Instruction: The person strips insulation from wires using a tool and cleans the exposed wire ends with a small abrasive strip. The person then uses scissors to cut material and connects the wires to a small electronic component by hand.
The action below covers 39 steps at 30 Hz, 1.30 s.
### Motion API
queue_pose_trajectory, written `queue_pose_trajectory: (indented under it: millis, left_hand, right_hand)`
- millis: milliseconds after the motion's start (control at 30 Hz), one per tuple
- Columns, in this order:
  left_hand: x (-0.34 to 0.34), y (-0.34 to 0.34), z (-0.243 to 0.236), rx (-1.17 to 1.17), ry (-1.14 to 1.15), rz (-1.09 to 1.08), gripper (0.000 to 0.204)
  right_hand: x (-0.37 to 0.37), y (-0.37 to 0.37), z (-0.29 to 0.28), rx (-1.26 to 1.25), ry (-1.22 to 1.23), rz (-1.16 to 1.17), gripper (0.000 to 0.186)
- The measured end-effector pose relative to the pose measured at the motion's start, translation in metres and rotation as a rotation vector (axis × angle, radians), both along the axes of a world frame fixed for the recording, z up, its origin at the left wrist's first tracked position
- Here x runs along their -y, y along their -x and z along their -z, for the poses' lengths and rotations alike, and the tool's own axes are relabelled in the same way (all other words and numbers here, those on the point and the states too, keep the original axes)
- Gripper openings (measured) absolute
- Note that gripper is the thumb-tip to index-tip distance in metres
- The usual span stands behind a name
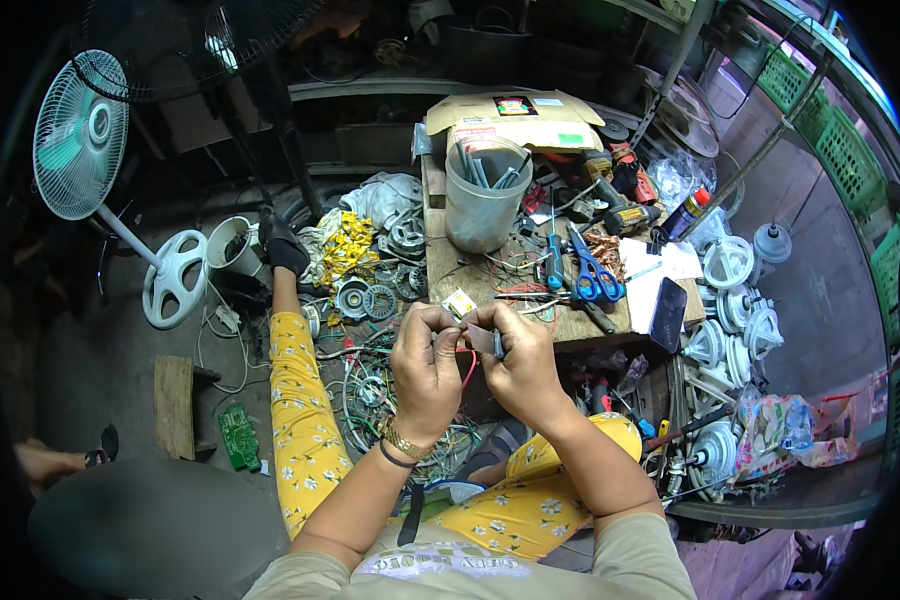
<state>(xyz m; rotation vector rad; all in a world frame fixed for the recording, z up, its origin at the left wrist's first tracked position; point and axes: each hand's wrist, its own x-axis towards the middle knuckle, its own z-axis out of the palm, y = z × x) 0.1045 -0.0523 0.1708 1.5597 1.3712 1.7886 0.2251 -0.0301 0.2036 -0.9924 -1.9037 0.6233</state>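
Note:
My left hand [428, 370], with a gold watch at its wrist, is closed in a pinch on a thin red wire [471, 368] that loops down between my hands. Its tip is hidden by my fingers. In my right hand [523, 365] is a short flat blade [482, 339], gripped between thumb and fingers, its edge close to the left fingertips. Both hands meet just in front of the wooden bench [560, 325]. Beyond them on the bench lies a small white and yellow piece [458, 303]. Blue scissors [596, 276] and a blue screwdriver [554, 262] lie farther right.
A tall translucent bucket [483, 210] holding grey sticks stands on the bench. Near it are a cordless drill [625, 212], a spray can [686, 213] and a dark phone [668, 313]. Tangled wires [370, 392] cover the floor below. A white standing fan [85, 135] is at left.

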Motion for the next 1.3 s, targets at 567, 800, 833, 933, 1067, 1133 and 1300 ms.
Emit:
queue_pose_trajectory:
  millis: [567, 800, 833, 933, 1067, 1133, 1300]
  left_hand:
    - [0.003, -0.007, 0.009, 0.791, 0.146, 0.294, 0.011]
    - [0.002, 0.007, 0.003, 0.771, 0.216, 0.363, 0.026]
    - [0.002, 0.009, 0.001, 0.724, 0.218, 0.379, 0.026]
    - [-0.001, 0.017, 0.0, 0.367, 0.171, 0.298, 0.02]
    - [-0.002, 0.031, -0.017, -0.057, 0.116, 0.233, 0.011]
    - [-0.001, 0.031, -0.018, -0.092, 0.12, 0.179, 0.008]
    - [0.001, 0.021, -0.002, 0.211, 0.22, 0.256, 0.004]
  right_hand:
    - [-0.01, -0.006, 0.02, -0.768, 0.882, -0.264, 0.014]
    - [-0.01, -0.005, 0.018, -0.636, 0.678, -0.156, 0.011]
    - [-0.01, -0.006, 0.017, -0.582, 0.616, -0.14, 0.011]
    - [-0.009, -0.006, 0.013, -0.503, 0.586, -0.145, 0.011]
    - [-0.01, -0.009, 0.01, -0.544, 0.657, -0.179, 0.011]
    - [-0.009, -0.009, 0.004, -0.552, 0.656, -0.179, 0.01]
    - [-0.008, -0.009, 0.006, -0.553, 0.676, -0.19, 0.011]
